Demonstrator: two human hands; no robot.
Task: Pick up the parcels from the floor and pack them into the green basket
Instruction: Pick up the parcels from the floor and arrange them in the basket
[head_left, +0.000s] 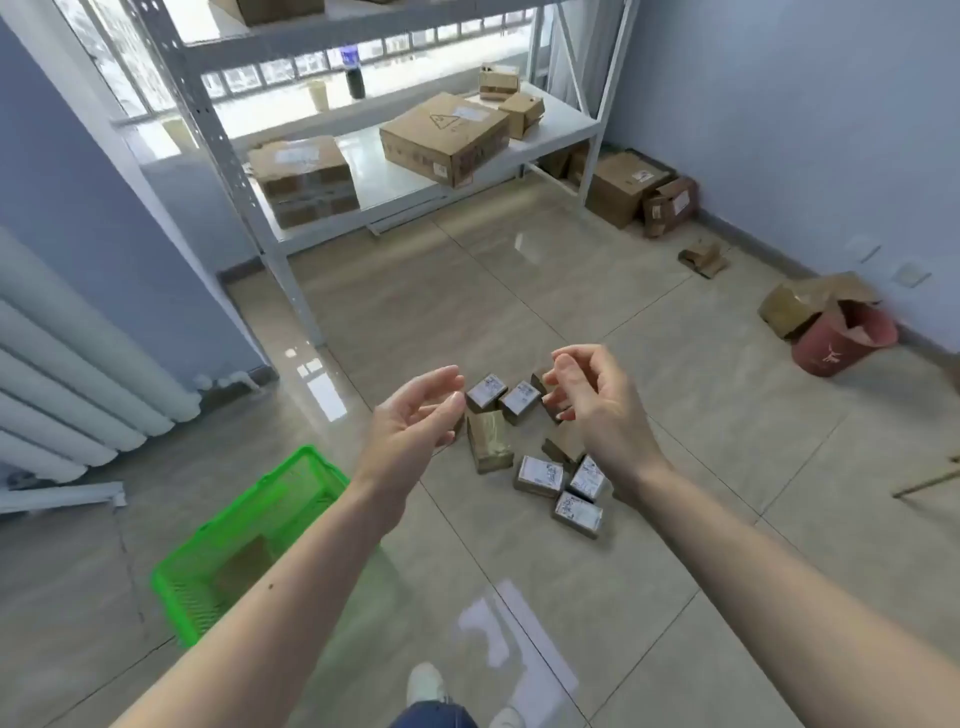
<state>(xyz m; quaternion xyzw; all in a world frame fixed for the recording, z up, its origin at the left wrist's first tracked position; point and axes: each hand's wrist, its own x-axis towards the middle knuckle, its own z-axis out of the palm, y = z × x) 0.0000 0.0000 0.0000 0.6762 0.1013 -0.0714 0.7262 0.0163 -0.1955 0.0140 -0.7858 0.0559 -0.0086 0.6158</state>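
Note:
Several small brown parcels with white labels lie clustered on the tiled floor ahead of me. One longer parcel lies among them with no label showing. My left hand hovers above the cluster's left edge, fingers apart and curled, holding nothing. My right hand hovers over the cluster's right side, also open and empty, hiding some parcels behind it. The green basket stands on the floor at lower left, partly behind my left forearm, with what looks like a brown parcel inside.
A white metal shelf with large cardboard boxes stands at the back. More boxes sit by the right wall, with a red bucket holding torn cardboard. A radiator lines the left wall. My shoe shows at the bottom.

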